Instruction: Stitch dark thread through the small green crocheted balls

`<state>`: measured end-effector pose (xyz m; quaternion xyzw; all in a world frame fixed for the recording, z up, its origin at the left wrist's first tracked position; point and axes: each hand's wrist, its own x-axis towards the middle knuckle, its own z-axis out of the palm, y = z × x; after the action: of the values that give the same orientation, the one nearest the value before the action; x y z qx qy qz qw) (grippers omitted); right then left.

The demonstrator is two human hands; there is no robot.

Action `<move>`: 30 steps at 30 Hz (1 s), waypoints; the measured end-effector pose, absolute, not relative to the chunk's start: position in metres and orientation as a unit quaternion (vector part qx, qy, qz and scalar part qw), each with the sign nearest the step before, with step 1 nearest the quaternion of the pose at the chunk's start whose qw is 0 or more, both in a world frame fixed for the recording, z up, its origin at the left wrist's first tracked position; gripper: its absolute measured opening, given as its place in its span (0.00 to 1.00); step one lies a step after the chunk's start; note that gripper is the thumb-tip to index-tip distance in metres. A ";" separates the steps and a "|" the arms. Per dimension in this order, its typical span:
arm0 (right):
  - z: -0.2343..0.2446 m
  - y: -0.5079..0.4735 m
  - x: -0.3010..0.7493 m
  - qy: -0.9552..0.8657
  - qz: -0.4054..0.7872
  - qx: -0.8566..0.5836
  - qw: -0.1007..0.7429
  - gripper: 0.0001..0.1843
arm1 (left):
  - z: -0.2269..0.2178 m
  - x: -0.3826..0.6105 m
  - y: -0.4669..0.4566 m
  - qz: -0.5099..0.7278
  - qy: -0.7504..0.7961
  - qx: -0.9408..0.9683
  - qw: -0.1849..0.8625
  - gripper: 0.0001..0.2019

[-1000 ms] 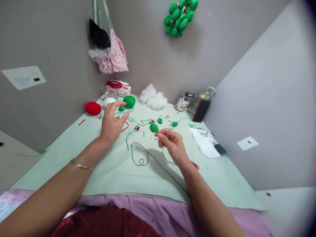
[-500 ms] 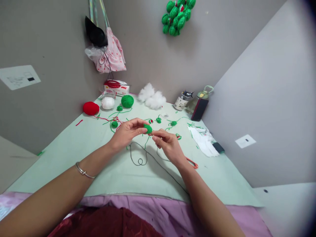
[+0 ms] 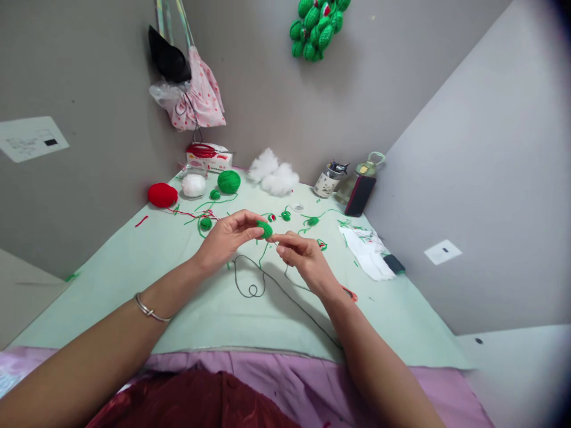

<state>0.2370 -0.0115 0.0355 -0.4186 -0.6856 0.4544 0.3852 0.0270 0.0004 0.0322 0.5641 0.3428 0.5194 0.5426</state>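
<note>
Both hands now meet at the green crochet piece (image 3: 264,229), nearer me than the green yarn ball (image 3: 229,181). The left hand (image 3: 225,238) came in and pinches it; the right hand (image 3: 303,261) is pinched shut alongside.

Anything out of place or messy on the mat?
Yarn scraps lie strewn across the mat around the green crocheted piece in the left hand; a dark cord curls loosely below. Nothing looks damaged.

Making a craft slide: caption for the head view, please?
Left hand pinches a green crochet piece; right hand, fingertips pinched, beside it above a yarn-strewn table.
</note>
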 end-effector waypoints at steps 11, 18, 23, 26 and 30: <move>0.039 -0.014 0.237 -0.653 0.485 -0.431 0.391 0.12 | 0.028 0.023 0.005 0.544 0.338 0.515 0.569 0.12; 0.037 -0.014 0.236 -0.652 0.488 -0.422 0.398 0.11 | 0.030 0.025 0.004 0.549 0.323 0.501 0.586 0.13; 0.035 -0.015 0.236 -0.642 0.496 -0.430 0.396 0.11 | 0.028 0.024 0.006 0.537 0.319 0.498 0.601 0.14; 0.036 -0.016 0.236 -0.642 0.496 -0.436 0.390 0.11 | 0.026 0.023 0.006 0.530 0.315 0.505 0.604 0.13; 0.036 -0.017 0.236 -0.642 0.495 -0.435 0.392 0.11 | 0.025 0.023 0.007 0.524 0.315 0.505 0.609 0.13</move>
<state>0.2358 -0.0172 0.0363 -0.4346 -0.6419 0.4950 0.3925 0.0230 0.0070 0.0247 0.5054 0.3151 0.5240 0.6089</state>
